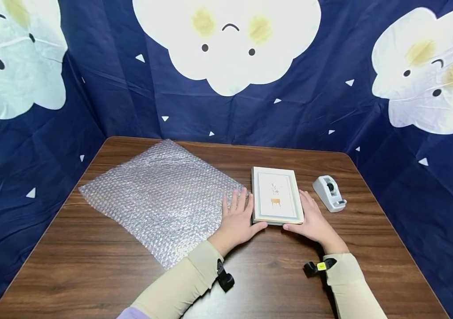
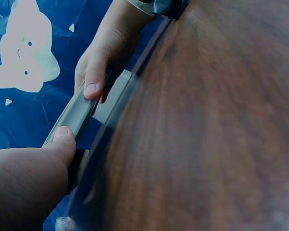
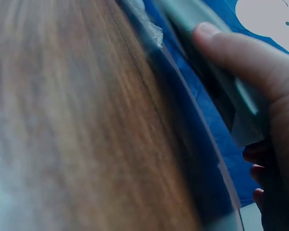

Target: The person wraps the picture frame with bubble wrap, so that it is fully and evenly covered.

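A flat picture frame (image 1: 275,195) lies face up between my hands, with a small potted plant drawn inside a pale border. My left hand (image 1: 237,221) has its fingers spread straight beside the left edge, over the bubble wrap (image 1: 162,190); its thumb touches the near edge. My right hand (image 1: 313,221) grips the near right corner, thumb on the near side and fingers along the right edge. In the right wrist view, that hand's thumb presses the rounded edge of the frame (image 3: 216,57), its other fingertips showing lower down. Blue shows between the frame and the table there.
A white tape dispenser (image 1: 329,193) stands right of the frame. Brown wood-grain table (image 1: 103,274) lies under everything. Dark blue cloth (image 1: 234,119) with cloud faces hangs round the far and side edges.
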Motion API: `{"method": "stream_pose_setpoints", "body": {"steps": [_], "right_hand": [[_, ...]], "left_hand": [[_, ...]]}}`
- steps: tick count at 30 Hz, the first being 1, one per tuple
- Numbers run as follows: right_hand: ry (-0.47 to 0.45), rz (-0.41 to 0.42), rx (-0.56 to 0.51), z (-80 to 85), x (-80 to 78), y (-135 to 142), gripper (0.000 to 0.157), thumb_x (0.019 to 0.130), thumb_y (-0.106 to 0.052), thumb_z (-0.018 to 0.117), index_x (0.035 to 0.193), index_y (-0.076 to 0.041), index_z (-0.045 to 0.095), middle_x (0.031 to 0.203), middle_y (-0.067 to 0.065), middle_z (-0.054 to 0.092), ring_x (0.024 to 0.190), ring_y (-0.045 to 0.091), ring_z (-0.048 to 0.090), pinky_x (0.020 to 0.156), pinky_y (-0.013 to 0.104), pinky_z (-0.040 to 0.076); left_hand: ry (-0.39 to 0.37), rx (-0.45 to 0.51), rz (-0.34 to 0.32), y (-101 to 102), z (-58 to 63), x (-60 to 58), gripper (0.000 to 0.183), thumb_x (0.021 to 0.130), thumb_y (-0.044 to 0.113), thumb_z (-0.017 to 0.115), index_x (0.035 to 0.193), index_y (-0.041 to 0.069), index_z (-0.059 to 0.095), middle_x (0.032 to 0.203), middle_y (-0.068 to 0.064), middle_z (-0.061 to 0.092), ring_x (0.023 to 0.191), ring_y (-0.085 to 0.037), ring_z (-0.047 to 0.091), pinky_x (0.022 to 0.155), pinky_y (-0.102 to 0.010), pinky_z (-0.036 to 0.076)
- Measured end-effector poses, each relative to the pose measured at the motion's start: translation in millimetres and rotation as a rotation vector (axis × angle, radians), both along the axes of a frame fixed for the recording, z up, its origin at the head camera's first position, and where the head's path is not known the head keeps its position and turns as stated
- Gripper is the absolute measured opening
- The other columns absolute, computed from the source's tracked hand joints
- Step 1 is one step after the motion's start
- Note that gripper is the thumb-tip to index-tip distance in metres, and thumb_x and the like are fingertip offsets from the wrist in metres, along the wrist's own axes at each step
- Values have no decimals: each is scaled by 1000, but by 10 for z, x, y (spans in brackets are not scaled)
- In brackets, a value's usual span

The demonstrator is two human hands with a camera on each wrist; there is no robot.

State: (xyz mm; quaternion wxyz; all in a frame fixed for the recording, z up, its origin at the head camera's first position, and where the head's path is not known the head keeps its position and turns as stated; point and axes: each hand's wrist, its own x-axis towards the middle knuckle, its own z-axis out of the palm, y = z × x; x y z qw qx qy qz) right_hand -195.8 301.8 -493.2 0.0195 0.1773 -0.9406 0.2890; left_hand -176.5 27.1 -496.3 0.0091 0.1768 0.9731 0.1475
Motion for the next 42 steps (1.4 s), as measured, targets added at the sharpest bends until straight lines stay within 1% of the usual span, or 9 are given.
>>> {"method": "stream_pose_setpoints", "body": {"steps": [4,9,13,17,25,29,33,39,42], "right_hand": [[9,4,-13,51,-31,-40,119,70,-46,89,160,-6,22,162,27,22,149,50,11,114,70,16],[23,21,-21,87,-88,-120,118,71,-46,89,160,-7,23,161,26,24,149,51,13,114,70,17],[40,40,-29,104,-145,-222,117,70,-46,89,160,-7,25,161,25,25,148,51,15,115,69,16],[61,64,-39,124,-200,-356,117,70,-47,89,159,-6,25,160,25,26,148,51,15,116,68,12],[80,106,-53,185,-314,-658,116,71,-48,88,159,-8,26,161,22,28,150,41,19,115,71,10],[70,107,-59,204,-373,-804,116,70,-48,89,159,-9,26,162,19,28,152,38,16,116,69,7],[64,113,-63,202,-427,-947,116,70,-51,88,160,-10,25,163,17,28,152,35,15,116,70,6],[72,132,-74,158,-503,-1147,117,70,-53,87,160,-9,26,163,17,28,152,38,15,114,72,8],[74,130,-81,131,-533,-1256,117,70,-52,88,160,-10,26,162,17,28,152,35,17,115,71,9]], "left_hand": [[10,25,14,-30,61,-8,99,93,79,39,163,13,18,170,-13,3,155,-38,-1,119,-65,2],[20,24,25,-118,133,-25,99,92,80,38,163,13,20,170,-14,3,155,-39,-1,119,-66,2],[20,37,40,-221,145,-48,99,92,79,40,162,12,22,170,-13,2,155,-39,-1,119,-65,2],[13,76,64,-329,158,-76,100,91,77,46,162,11,22,170,-14,2,155,-40,-1,119,-66,3],[4,152,164,-538,182,-135,105,86,78,55,161,10,26,169,-17,7,154,-44,0,118,-68,5],[23,160,201,-660,200,-156,106,84,78,59,160,10,31,168,-19,9,153,-46,1,117,-69,6],[30,145,229,-784,195,-180,107,83,79,58,160,11,31,168,-19,7,153,-45,0,117,-69,6],[17,148,249,-962,206,-203,107,83,78,59,160,11,29,168,-21,5,152,-47,-3,116,-71,6],[16,147,261,-1057,211,-208,107,83,79,59,161,11,28,168,-21,3,152,-48,-5,116,-71,4]]}}
